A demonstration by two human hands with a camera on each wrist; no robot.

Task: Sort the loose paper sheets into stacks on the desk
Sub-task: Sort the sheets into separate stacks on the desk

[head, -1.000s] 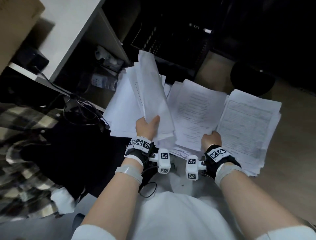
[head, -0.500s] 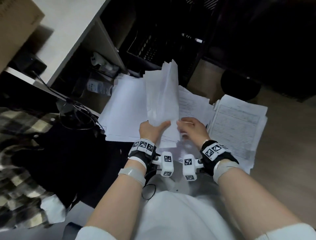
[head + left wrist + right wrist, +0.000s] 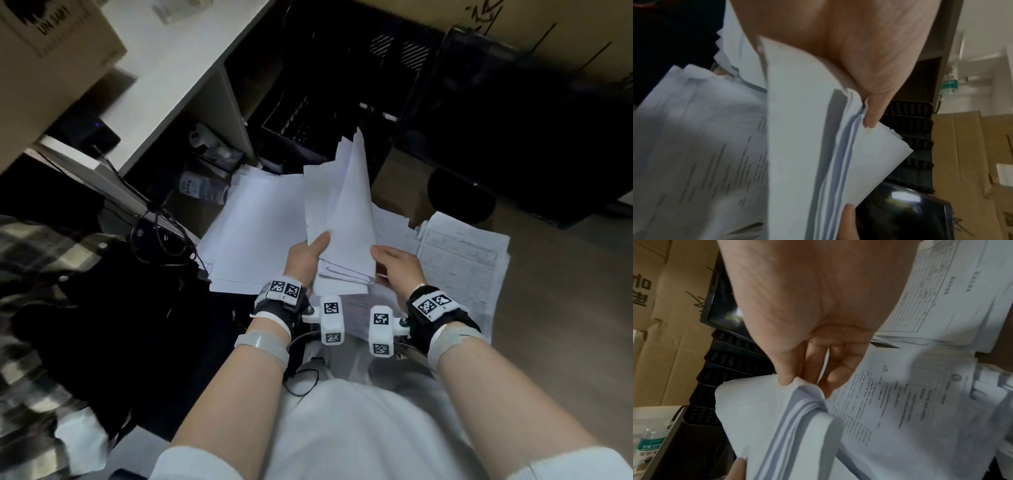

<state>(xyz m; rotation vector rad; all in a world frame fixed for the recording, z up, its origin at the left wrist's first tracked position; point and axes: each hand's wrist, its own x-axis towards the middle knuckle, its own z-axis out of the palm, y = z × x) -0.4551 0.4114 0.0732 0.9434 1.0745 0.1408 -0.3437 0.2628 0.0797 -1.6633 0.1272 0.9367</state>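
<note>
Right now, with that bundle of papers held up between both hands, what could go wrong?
1. The held bundle is gripped only near its bottom edge by the left hand and the right hand; its top fans out, so sheets might slip free.
2. It hangs over the printed sheets, so a dropped page may mix into them.
3. The blank stack appears to overhang its support on the left; a nudge might tip it off.

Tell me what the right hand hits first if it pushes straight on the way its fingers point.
The right hand already pinches the held bundle of sheets; straight on, it would probably press into that bundle first.
</note>
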